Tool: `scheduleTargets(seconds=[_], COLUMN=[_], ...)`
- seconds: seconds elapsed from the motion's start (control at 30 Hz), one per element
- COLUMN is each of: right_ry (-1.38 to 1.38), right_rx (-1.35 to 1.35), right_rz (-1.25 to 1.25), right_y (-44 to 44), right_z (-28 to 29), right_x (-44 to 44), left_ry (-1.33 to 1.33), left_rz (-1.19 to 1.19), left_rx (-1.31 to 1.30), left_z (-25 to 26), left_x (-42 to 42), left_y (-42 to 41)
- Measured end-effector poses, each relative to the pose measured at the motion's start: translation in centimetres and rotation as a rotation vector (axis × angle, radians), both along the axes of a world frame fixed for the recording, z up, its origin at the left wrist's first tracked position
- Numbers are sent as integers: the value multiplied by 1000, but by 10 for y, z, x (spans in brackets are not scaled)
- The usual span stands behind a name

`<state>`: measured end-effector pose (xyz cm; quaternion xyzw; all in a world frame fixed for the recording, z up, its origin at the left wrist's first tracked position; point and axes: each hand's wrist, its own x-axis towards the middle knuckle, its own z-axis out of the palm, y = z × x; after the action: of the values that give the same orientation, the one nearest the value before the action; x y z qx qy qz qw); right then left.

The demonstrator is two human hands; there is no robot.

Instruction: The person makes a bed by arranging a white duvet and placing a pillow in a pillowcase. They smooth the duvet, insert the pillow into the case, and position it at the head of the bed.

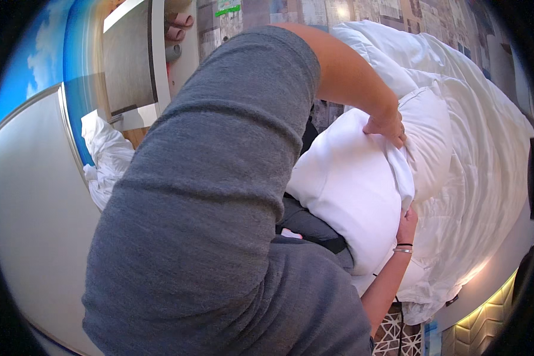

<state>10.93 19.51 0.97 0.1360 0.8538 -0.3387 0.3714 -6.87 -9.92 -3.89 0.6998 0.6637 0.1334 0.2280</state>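
A plump white pillow point(347, 178) stands against my dark-trousered legs, its fabric smooth and bright. My left hand point(387, 127), wearing a ring, is at the upper end, with its fingers closed on the fold of white cloth point(400, 169) along the pillow's far edge. Lower along that same edge, my right hand point(407, 226) grips the cloth in a closed hold; a black band and a silver bracelet circle its wrist. Some of its fingers are hidden by the fabric. Puffy white bedding point(427, 138) bulges right beside both hands.
A rumpled white duvet point(480, 155) spreads across the right side. A padded, lit panel point(485, 318) is at lower right, near a white lattice-patterned surface point(394, 336). Crumpled white cloth point(109, 155) lies behind me. Pink rolled items point(178, 27) sit on a shelf.
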Motion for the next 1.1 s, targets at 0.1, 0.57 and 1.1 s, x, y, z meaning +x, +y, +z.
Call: scheduleTargets(seconds=[0.1,0.57,1.1], right_ry=[-70,331,680], right_rx=[-19,58,155], right_rz=[-61,136,123], right_y=[21,-32,-24], right_z=[-5,41,36], right_x=[-7,-40,2], left_ry=[18,-170,-186], left_rz=[100,1087,280], left_rx=[239,388,-73], left_z=[-28,2,62], left_x=[9,74,51], left_y=[11,60,-2])
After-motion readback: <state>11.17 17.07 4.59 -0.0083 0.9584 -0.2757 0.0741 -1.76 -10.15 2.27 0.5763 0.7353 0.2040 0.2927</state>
